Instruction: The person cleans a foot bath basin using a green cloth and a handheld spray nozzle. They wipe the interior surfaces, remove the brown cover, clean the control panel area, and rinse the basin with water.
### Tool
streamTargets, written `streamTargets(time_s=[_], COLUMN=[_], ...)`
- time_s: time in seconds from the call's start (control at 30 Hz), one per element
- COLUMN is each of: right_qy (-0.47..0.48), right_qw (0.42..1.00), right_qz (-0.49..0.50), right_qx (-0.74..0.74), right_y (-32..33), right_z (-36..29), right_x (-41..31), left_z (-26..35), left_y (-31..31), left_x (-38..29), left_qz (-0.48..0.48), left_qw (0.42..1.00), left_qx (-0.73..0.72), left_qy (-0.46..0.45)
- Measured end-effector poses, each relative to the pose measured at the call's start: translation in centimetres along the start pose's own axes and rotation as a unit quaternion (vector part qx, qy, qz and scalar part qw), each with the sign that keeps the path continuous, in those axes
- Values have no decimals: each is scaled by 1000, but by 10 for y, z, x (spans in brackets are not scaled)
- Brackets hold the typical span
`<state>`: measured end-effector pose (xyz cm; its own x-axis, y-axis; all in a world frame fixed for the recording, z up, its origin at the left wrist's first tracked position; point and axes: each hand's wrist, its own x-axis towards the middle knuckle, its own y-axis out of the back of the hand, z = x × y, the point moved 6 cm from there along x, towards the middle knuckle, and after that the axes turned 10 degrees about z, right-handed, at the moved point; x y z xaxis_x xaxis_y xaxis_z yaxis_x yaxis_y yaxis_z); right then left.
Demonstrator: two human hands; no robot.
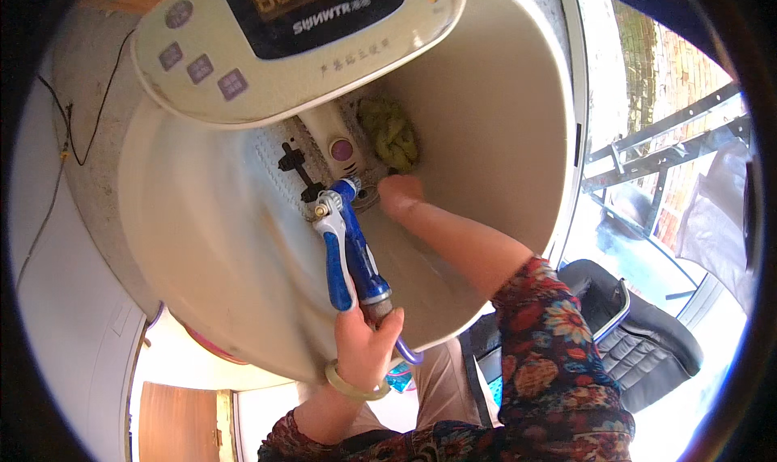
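Note:
Held by its lower end in my left hand [367, 340], a blue and white hose spray gun [358, 249] points up and away from me over a large cream basin [243, 268]. A hose runs from its base past my hand. My right hand [400, 195] reaches down into the basin near the drain [365, 196], its fingers bent and partly hidden; whether it holds anything does not show. Just beyond it lies a bunched green net-like cloth [388, 134]. A black plastic fitting [297, 174] rests on the dotted basin floor, left of a cream post with a purple button [341, 150].
A cream control panel [291, 80] with purple buttons overhangs the basin's far side. A black padded chair [643, 334] stands at the right, below a metal frame [668, 140] by the bright opening. A thin cable [64, 152] hangs at the left. A wooden door [176, 422] shows lower left.

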<state>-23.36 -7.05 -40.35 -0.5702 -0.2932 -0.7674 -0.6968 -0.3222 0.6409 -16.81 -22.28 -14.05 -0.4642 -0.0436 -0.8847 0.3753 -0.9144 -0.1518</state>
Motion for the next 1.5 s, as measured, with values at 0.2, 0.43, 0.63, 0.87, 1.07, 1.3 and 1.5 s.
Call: streamTargets(time_s=[0.2, 0.43, 0.63, 0.87, 1.07, 1.3, 1.5], right_qy=[-24, -99, -271, -163, 59, -91, -108], right_qw=[959, 845, 865, 845, 914, 986, 982], right_qz=[241, 495, 412, 508, 376, 101, 131], right_qx=[145, 177, 96, -46, 139, 96, 82], right_y=[176, 256, 245, 273, 229, 94, 49], right_z=[40, 132, 196, 146, 34, 53, 53], right_x=[-129, -249, -276, -255, -159, 8, 71], left_z=[-7, -15, -12, -12, -13, -9, -2], left_y=[-1, 0, 0, 3, 4, 0, 1], left_x=[3, 9, 11, 11, 7, 4, -1], left_qz=[-14, -15, -8, 2, 43, 19, 9], left_qw=[999, 997, 996, 997, 997, 1000, 1000], left_qx=[24, 29, 29, 32, 5, -9, -8], left_qy=[-37, -76, -83, -67, -67, -15, 15])
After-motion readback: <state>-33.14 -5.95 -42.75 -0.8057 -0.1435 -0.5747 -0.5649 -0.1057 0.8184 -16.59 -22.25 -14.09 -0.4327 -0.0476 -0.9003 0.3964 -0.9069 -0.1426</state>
